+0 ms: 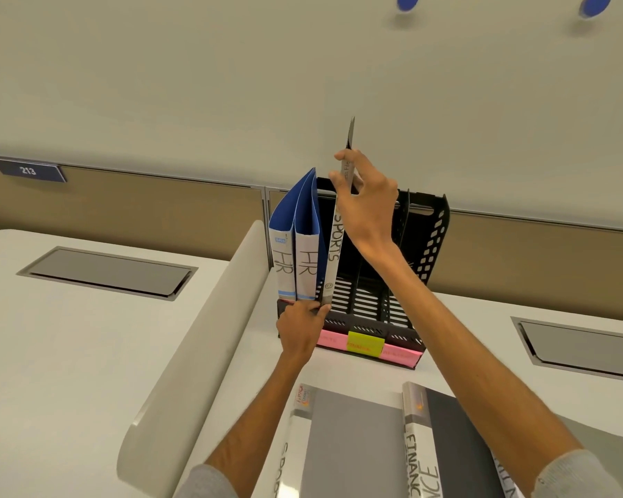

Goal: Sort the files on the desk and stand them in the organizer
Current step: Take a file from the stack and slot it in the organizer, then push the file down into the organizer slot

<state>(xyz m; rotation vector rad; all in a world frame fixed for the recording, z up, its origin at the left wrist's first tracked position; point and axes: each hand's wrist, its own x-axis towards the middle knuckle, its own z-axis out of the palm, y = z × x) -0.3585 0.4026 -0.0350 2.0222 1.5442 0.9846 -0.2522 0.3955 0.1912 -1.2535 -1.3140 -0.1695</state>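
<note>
The upright SPORTS file (333, 246) stands spine-forward in the black organizer (432, 239), just right of the two blue HR files (283, 260) in the leftmost part; I cannot tell whether a divider separates it from them. Its top rises above the organizer's rear wall.

The right hand (367, 206) reaches in from the lower right with the forearm stretched out and the wrist bent. Thumb and fingers are closed in a narrow pinch on the file's upper end. The left hand (301, 327) comes up from below at the organizer's front left corner, its fingers curled round the foot of the same file, close against the bottom of the nearer HR file. Both grey sleeves are pushed back from the forearms.

The organizer's other compartments, to the right, show bare slotted floors. Along its front lip sit a pink note (330, 341), a yellow note (365, 343) and another pink note (400, 354).

On the white table (87, 354), nearer the person, a grey flat SPORTS file (349, 443) and a darker FINANCE file (457, 436) lie side by side.
</note>
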